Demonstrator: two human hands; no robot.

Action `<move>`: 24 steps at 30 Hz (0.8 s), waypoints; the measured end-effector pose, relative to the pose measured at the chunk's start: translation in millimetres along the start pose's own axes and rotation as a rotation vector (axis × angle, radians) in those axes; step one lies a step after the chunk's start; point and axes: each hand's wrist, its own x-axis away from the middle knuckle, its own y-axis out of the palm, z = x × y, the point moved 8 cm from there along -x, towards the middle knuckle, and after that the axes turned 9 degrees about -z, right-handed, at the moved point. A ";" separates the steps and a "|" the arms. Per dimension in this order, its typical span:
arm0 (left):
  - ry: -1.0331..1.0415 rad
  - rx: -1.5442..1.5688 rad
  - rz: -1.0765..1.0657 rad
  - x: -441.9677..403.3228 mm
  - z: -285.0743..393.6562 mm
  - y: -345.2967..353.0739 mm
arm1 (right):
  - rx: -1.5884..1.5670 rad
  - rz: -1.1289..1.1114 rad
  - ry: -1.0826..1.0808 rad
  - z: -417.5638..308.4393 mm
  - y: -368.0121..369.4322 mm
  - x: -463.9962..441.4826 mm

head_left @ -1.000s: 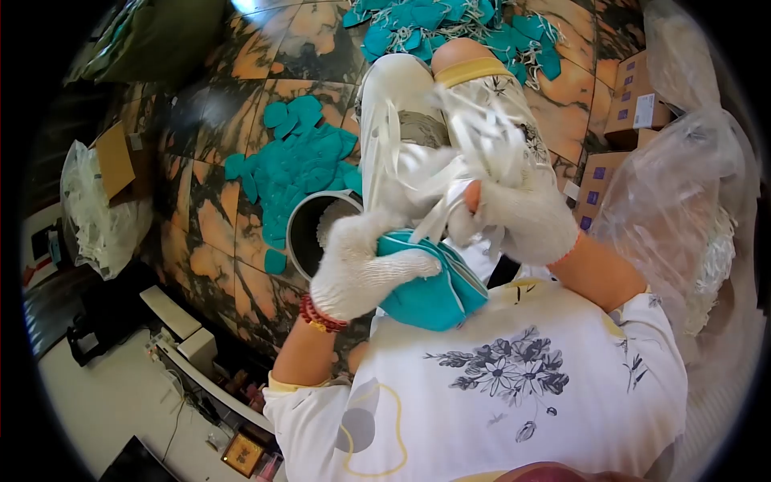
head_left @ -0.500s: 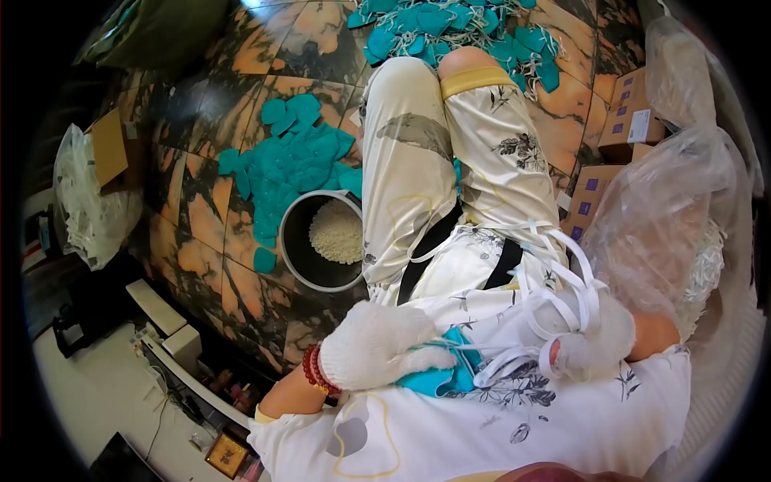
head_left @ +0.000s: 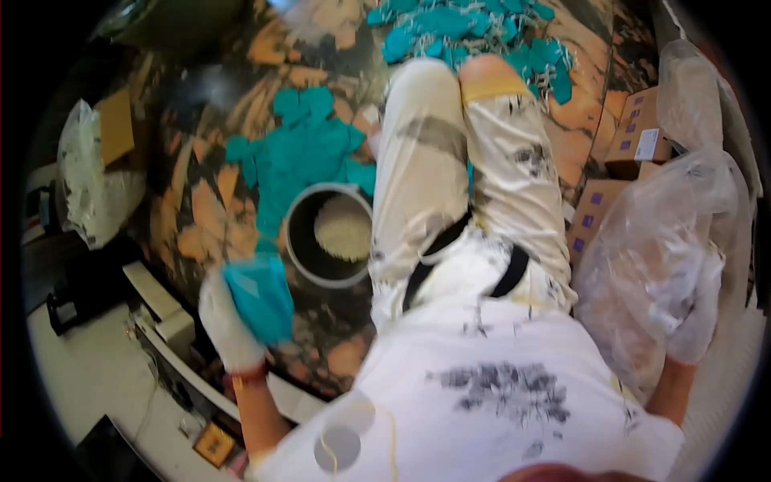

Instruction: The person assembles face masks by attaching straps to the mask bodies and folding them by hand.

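Note:
My left hand (head_left: 229, 321), in a white knitted glove with a red bracelet at the wrist, is out to the left, closed on a flat teal cloth piece (head_left: 261, 299). The cloth hangs above the floor, beside the grey bucket (head_left: 289, 241), which holds white granules (head_left: 343, 229). Out to the right, my right hand (head_left: 692, 317), also gloved, is at the clear plastic bag (head_left: 618, 273). White strips show faintly there. Blur and the bag hide the fingers, so whether they grip anything cannot be made out.
A heap of teal pieces (head_left: 301, 165) lies on the marble floor beyond the bucket. More teal pieces with white cords (head_left: 474, 28) spread past my knees. Cardboard boxes (head_left: 598, 210) stand at right; another bag (head_left: 96, 193) stands at left.
Both hands have parted from my lap. My left hand has carried the teal cloth piece left; my right hand has moved right to the plastic bag, and the white cords have left my lap.

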 end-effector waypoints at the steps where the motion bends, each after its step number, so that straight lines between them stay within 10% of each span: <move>1: -0.016 0.089 0.030 -10.8 -3.2 7.3 | 0.072 0.026 -0.075 -24.0 -24.7 -0.8; 7: 0.133 0.020 0.228 -133.8 -3.0 17.9 | 0.645 0.354 -0.322 -96.8 -177.1 -21.9; 12: -0.072 -0.320 0.179 -268.8 -150.8 -9.0 | 0.910 0.461 -0.177 -77.0 -233.2 -19.3; 16: -0.112 -0.793 0.223 -242.5 -108.2 17.4 | 0.914 0.484 0.021 -60.0 -260.1 5.5; 20: 0.171 -0.489 -0.159 -184.9 -30.7 86.0 | 1.035 0.536 0.204 -46.2 -365.9 14.4; 24: 0.055 -0.077 -0.534 -107.7 3.7 162.6 | 2.092 0.421 0.109 -21.1 -569.5 -40.3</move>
